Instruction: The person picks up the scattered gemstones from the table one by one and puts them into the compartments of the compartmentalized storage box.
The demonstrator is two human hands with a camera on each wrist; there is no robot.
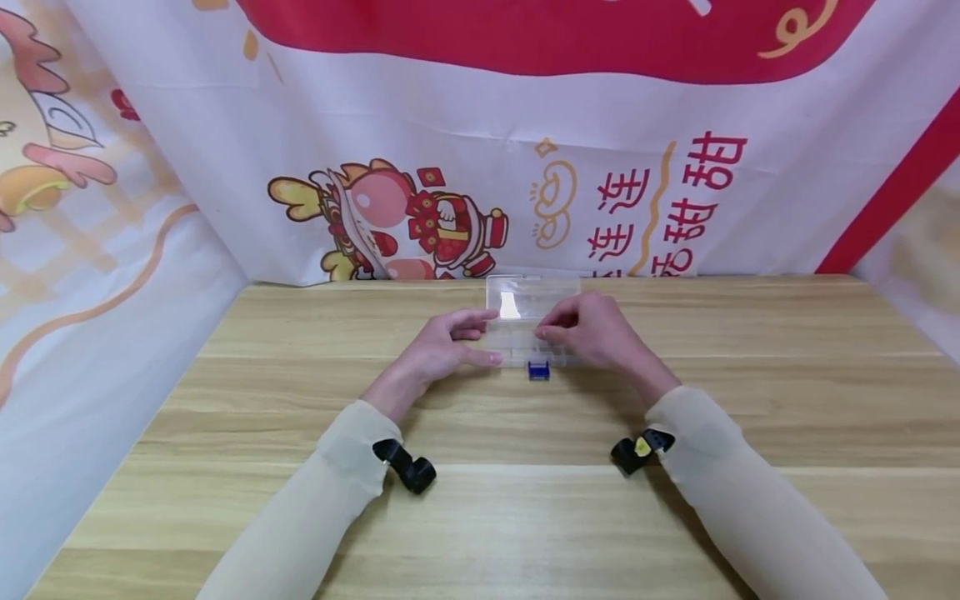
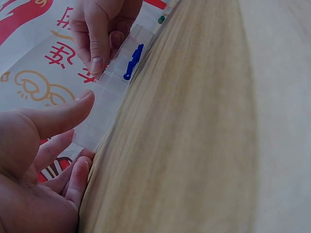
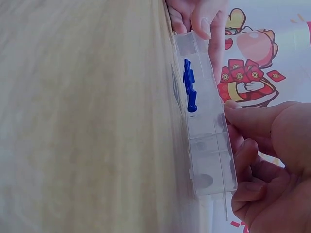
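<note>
A clear plastic compartment box point(image 1: 517, 340) lies on the table with its clear lid point(image 1: 540, 292) raised at the back. A blue latch point(image 3: 189, 85) hangs at the middle of its front. My left hand point(image 1: 442, 346) holds the box's left end, thumb toward the front and fingers beyond. Over the compartments, my right hand point(image 1: 596, 329) has its thumb and index finger brought together, tips pointing down near the middle of the box. I cannot tell whether anything small is pinched there. In the right wrist view, a pale round shape point(image 3: 204, 180) shows in an end compartment.
The wood-grain table point(image 1: 510, 517) extends toward me and to both sides. A printed cloth point(image 1: 420, 108) hangs right behind the box. Black wrist cameras point(image 1: 408, 467) are strapped at both sleeves. A small green thing point(image 2: 161, 19) shows near the box's far end in the left wrist view.
</note>
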